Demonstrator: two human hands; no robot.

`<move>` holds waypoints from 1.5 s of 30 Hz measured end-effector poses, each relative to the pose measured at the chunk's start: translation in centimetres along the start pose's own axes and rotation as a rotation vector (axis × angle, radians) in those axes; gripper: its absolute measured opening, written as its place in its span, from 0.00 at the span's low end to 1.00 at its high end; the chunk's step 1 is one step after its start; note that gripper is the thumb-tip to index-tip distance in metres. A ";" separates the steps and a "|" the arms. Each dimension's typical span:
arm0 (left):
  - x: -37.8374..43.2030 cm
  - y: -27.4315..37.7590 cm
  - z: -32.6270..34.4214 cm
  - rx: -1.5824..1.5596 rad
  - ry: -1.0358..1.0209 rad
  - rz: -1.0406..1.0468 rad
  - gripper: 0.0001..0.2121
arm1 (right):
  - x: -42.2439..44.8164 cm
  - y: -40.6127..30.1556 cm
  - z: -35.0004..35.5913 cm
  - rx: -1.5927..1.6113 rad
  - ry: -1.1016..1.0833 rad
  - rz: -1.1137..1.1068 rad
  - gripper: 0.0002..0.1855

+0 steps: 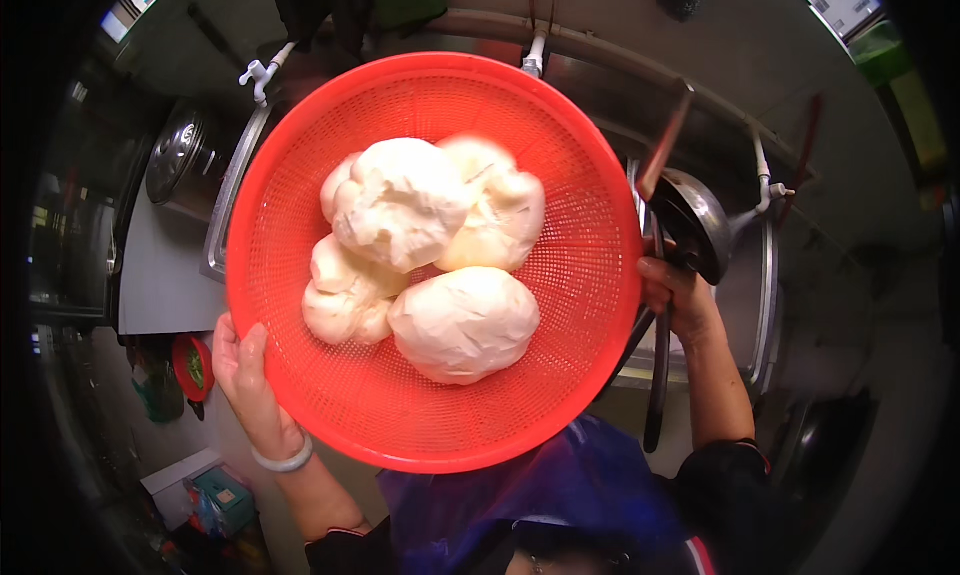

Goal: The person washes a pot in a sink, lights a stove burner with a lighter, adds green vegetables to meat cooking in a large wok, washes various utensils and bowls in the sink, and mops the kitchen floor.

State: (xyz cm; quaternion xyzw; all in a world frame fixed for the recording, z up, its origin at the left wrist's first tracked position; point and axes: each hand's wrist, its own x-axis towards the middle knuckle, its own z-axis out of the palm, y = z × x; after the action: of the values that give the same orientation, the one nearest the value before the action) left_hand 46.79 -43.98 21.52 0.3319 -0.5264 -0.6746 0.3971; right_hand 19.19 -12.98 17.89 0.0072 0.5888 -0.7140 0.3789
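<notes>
A red plastic colander is held up before me, its open top facing the camera. Inside sit several peeled, pale root vegetables, probably jicama, lumpy and cut-faced. My left hand grips the colander's lower left rim, thumb over the edge. On the opposite side my right hand grips the rim, its fingers partly hidden. Close against that hand are a metal ladle or small pan and a long dark handle. A narrow, blurred brownish blade or tool rises above them. Whether my right hand also holds these, I cannot tell.
Behind the colander are metal sinks, with white taps at left and right. A lidded pot stands at left beside a pale counter. Lower left are a red bowl of greens and a teal box.
</notes>
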 end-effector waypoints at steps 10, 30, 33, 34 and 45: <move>-5.5 -10.3 16.9 0.164 -0.247 -0.128 0.08 | -5.6 -1.8 -20.7 -0.278 0.263 -0.049 0.14; 0.4 -32.5 21.5 0.642 0.085 -0.283 0.20 | 5.8 -3.9 -21.4 -0.496 0.187 -0.021 0.09; -0.5 -35.7 17.8 0.348 0.256 -0.349 0.24 | 9.9 -4.3 -18.4 -0.629 0.107 0.000 0.10; -0.7 -36.1 17.2 0.230 0.284 -0.376 0.26 | 11.4 -4.5 -17.6 -0.636 0.094 0.013 0.11; -3.5 -40.2 13.4 0.178 0.467 -0.470 0.25 | 24.4 3.7 -15.2 -0.832 0.004 0.038 0.07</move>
State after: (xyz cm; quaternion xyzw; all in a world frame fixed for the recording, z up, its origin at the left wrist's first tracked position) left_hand 29.34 -29.64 -14.52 0.6229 -0.3874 -0.6048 0.3101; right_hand -2.80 -13.14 -0.99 -0.1342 0.8275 -0.4082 0.3614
